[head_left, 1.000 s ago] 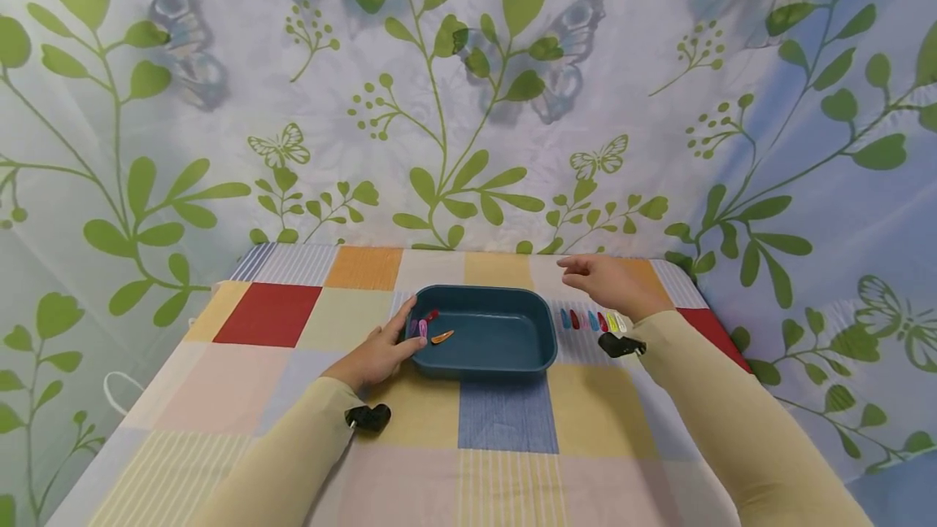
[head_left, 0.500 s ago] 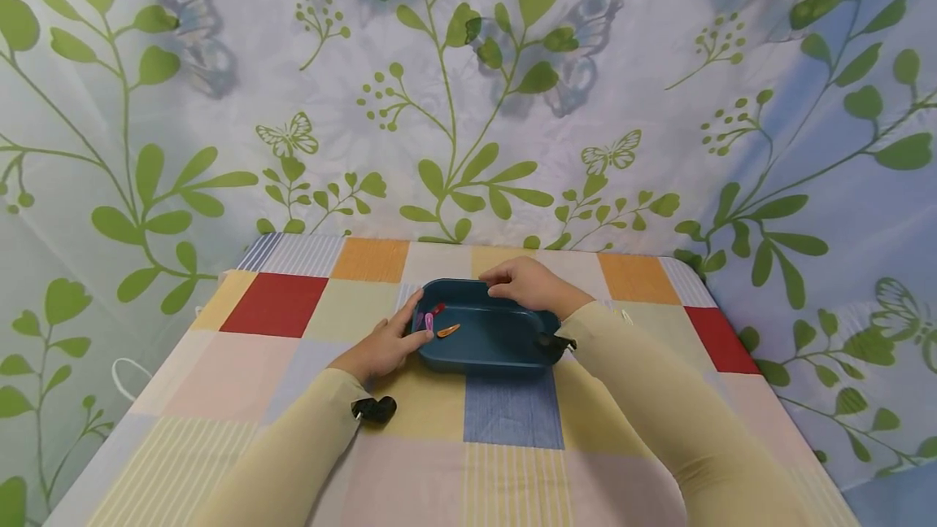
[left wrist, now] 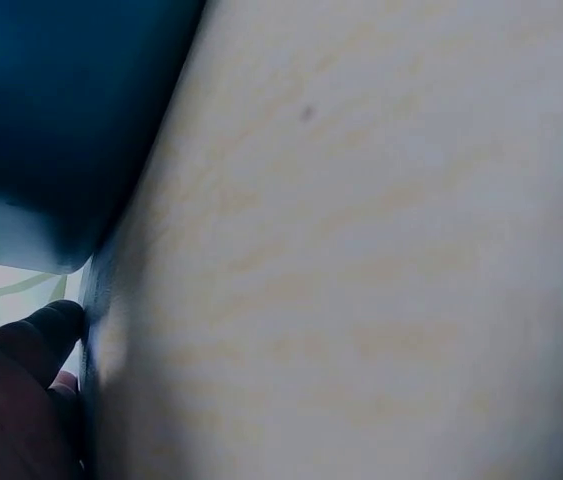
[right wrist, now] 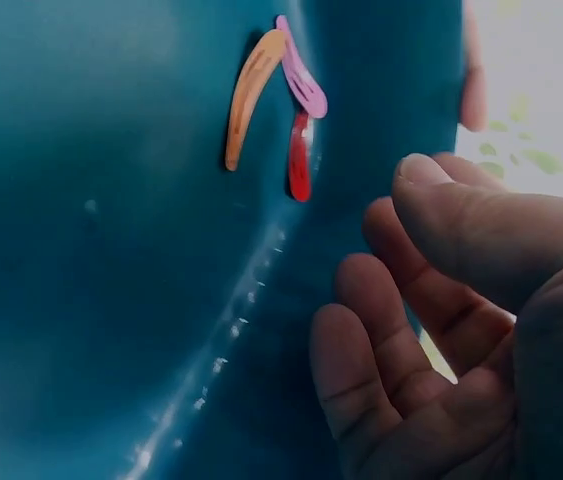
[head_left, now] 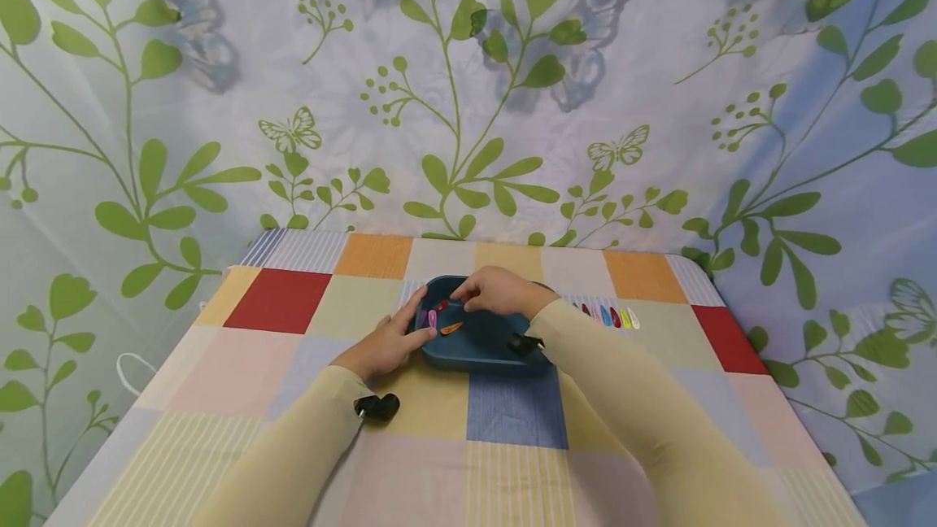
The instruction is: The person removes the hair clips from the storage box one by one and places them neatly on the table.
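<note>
A dark teal tray [head_left: 483,366] stands on the table. My left hand [head_left: 386,346] rests against its left end, fingers extended along the side and thumb lying over the rim. In the left wrist view its fingers [left wrist: 46,330] lie beside the tray's outer wall. Over the tray reaches my right hand [head_left: 501,293], fingers loosely bent, with nothing seen between them. Near its fingertips, at the left end inside, lie a red hair clip [right wrist: 299,165], a pink hair clip [right wrist: 304,80] and an orange hair clip [right wrist: 251,98]. A purple one [head_left: 422,316] shows by the left wall.
Right of the tray, a row of several coloured hair clips [head_left: 616,317] lies on the patchwork tablecloth [head_left: 512,478], partly hidden by the right forearm. Behind the table hangs a leaf-patterned curtain [head_left: 351,104]. A white cable [head_left: 132,372] loops at the left edge.
My right hand has swung left, from above the clip row to over the tray's left half near the red hair clip. The left hand has stayed at the tray's end.
</note>
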{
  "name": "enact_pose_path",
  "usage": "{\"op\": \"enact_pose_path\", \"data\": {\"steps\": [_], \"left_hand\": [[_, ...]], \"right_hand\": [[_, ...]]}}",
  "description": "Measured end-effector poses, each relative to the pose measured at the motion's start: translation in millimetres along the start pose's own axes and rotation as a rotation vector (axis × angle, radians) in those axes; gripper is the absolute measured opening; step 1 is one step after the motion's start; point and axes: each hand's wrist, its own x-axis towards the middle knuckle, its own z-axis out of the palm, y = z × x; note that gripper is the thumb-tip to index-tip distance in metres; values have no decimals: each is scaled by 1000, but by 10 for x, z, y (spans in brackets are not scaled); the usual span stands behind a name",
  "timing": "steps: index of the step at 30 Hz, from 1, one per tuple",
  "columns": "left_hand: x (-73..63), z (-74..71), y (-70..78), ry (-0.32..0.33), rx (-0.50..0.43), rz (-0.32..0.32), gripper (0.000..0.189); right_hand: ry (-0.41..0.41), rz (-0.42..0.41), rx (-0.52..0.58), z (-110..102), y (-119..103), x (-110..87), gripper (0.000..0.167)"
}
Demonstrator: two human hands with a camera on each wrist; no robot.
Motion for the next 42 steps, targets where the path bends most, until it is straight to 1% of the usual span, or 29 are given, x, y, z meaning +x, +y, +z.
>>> {"op": "enact_pose_path", "data": {"steps": [4,7,11,15,23,27,30,37,42], "left_hand": [[8,-4,13,1,16,-9,80],[16,-14,29,2,32,13,81],[24,-22,46,0,37,43,80],[37,-17,30,0,41,49,80],[50,-18,12,3,39,58,80],[55,-15,-5,4,40,62,80],[60,-13,-15,4,44,50,80],[60,-14,-26,7,46,29,80],[58,-13,-35,8,46,9,80]], "right_hand": [[-40,-26,17,56,40,80,34],[-70,-36,52,101,80,135,33],[-108,-63,67,164,108,198,33],[-135,-86,75,219,116,225,33],[-160,-79,74,221,93,199,35],[-137,-67,63,215,76,175,36],[-123,-69,48,224,68,177,37],[-144,-89,-4,271,89,214,40],[-144,-84,1,307,132,247,43]]}}
